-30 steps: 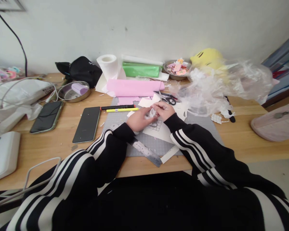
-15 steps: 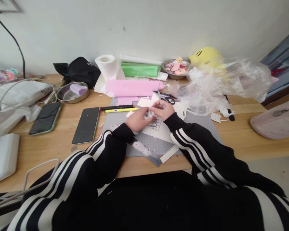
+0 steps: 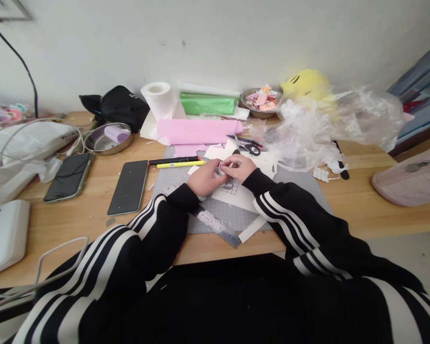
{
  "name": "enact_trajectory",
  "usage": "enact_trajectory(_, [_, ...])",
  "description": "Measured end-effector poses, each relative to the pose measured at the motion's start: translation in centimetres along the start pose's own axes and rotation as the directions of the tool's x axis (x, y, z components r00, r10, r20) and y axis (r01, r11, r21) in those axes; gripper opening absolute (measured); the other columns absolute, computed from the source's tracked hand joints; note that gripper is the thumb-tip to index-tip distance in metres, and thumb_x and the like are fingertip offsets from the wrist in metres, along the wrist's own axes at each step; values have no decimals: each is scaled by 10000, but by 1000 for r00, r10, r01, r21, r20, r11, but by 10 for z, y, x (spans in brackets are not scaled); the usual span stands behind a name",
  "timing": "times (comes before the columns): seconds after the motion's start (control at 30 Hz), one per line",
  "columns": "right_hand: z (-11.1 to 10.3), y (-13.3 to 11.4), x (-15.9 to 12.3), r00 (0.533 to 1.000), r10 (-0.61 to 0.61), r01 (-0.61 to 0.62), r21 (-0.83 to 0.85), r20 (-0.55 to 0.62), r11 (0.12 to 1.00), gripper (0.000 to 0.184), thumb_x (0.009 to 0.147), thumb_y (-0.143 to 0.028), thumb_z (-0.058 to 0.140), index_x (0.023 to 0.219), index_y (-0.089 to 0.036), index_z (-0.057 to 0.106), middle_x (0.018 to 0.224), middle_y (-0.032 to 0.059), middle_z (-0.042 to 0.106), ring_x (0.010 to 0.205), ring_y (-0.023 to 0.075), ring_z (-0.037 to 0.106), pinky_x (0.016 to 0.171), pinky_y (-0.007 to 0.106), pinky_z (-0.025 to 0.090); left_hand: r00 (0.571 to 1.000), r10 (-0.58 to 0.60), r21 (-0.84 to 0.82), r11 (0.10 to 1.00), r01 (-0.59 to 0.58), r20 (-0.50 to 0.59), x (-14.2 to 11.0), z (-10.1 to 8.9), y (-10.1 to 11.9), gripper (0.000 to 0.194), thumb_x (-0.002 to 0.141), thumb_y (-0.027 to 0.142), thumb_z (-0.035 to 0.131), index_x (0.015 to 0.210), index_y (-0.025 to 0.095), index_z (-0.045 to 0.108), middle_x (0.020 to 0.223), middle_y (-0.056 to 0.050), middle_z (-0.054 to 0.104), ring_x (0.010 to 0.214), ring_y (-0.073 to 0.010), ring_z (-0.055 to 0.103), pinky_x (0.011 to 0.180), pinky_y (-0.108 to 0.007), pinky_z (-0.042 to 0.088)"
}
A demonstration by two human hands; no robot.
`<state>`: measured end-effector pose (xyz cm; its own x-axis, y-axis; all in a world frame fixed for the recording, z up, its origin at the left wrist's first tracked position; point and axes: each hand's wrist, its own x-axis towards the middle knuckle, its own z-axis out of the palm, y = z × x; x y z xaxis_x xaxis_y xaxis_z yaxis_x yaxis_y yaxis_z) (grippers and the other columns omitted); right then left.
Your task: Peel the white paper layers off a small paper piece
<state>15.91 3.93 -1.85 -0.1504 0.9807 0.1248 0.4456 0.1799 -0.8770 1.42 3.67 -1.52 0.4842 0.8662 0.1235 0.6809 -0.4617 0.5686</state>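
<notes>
My left hand (image 3: 206, 178) and my right hand (image 3: 241, 167) meet above the middle of a grey cutting mat, fingertips nearly touching. Between them is a small white piece (image 3: 220, 167), pinched by the fingers of both. Its shape is mostly covered, so its kind does not show. Beneath my hands lies a white sheet (image 3: 243, 198) with a black grid drawn on it. A steel ruler (image 3: 217, 224) sticks out below my left wrist, close to a cut paper strip (image 3: 252, 229). Black-handled scissors (image 3: 251, 148) rest just beyond my right hand.
A black pen (image 3: 174, 160) and a yellow marker (image 3: 181, 165) lie left of my hands, near two phones (image 3: 128, 187). Pink sheet material (image 3: 199, 131), a white roll (image 3: 158, 102) and a metal bowl (image 3: 261, 113) stand behind. Crumpled clear plastic (image 3: 301, 131) spreads to the right.
My right hand has shifted slightly left and down, and its fingers have closed in nearer to my left hand around the white piece. A dark spot now shows behind the right fingers.
</notes>
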Motion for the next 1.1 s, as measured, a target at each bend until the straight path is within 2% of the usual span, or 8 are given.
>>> enact_trajectory(0.07, [0,1,0,999,-46,47,-43,16,998,96,641,-234,585,673,-157,634,751,15,542,574,73,439,574,225,375,1000,15,-1,1000,-15,-4,0,0,0,294,746,367,437,967,190,518,963,-59,585,883,-198,555,776,-311,426])
enact_trajectory(0.13, [-1,3,-1,989,-146,149,-95,39,984,127,687,-251,555,694,-157,640,747,23,531,590,80,451,607,234,388,1000,26,1,1000,-26,-7,0,0,-1,285,750,350,430,962,187,526,965,-62,586,893,-198,552,783,-309,423])
enact_trajectory(0.23, [-4,7,-1,940,-327,339,-185,94,922,219,764,-290,481,738,-153,649,733,40,513,667,110,483,692,258,398,999,34,4,999,-34,-13,0,1,0,283,749,343,431,958,184,535,963,-61,591,901,-197,549,796,-304,421])
enact_trajectory(0.33, [-7,9,-1,894,-419,447,-269,158,853,287,810,-314,420,776,-148,651,738,53,496,710,128,487,727,267,393,999,33,-10,999,-33,-15,0,0,1,291,744,343,437,963,179,535,973,-63,591,907,-199,549,807,-303,419])
enact_trajectory(0.57, [-9,8,-2,868,-422,495,-399,261,771,358,843,-402,378,882,-168,645,788,51,487,691,116,466,692,242,386,999,36,-22,999,-35,20,0,-1,-1,259,720,294,447,926,167,540,928,-63,576,885,-201,547,797,-312,421])
enact_trajectory(0.83, [-10,4,-2,861,-359,505,-521,361,688,421,861,-425,330,841,-134,634,794,63,476,672,112,446,674,234,373,998,51,-14,999,-51,23,1,1,-3,259,688,259,459,919,167,532,910,-58,556,886,-205,529,799,-324,411])
enact_trajectory(1.0, [-8,5,-2,863,-350,495,-480,363,724,396,851,-425,365,829,-125,623,749,49,461,664,106,438,688,230,370,998,56,-12,998,-55,42,2,0,-3,245,689,264,461,904,169,531,900,-59,549,864,-207,527,771,-330,414])
enact_trajectory(1.1, [-7,4,-3,882,-336,460,-456,329,762,371,838,-423,396,823,-123,614,756,48,479,674,107,449,680,228,367,997,61,-11,998,-60,38,2,0,-4,226,691,258,459,887,173,533,877,-51,549,842,-200,529,753,-324,416])
